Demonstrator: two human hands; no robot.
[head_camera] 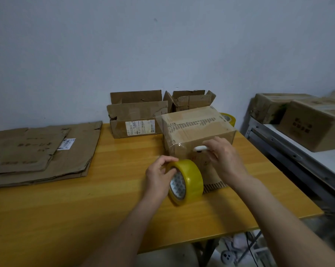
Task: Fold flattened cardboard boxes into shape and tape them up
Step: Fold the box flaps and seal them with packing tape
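Gripping a yellow tape roll [186, 181] and white cutter [200, 149], hands work a creased brown box [197, 130] — clear-taped.

Glossy yellow plastic tape roll [186, 181]; matt, creased brown cardboard box [197, 130] under shiny clear tape; smooth, lacquered wood-grain desk [85, 209].

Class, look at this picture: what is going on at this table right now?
A person is taping up a box on a wooden table. The left hand grips a yellow tape roll against the box's near side, while the right hand holds a small white tool, perhaps a cutter, at the tape. Flattened cardboard waits on the left; open boxes stand behind.
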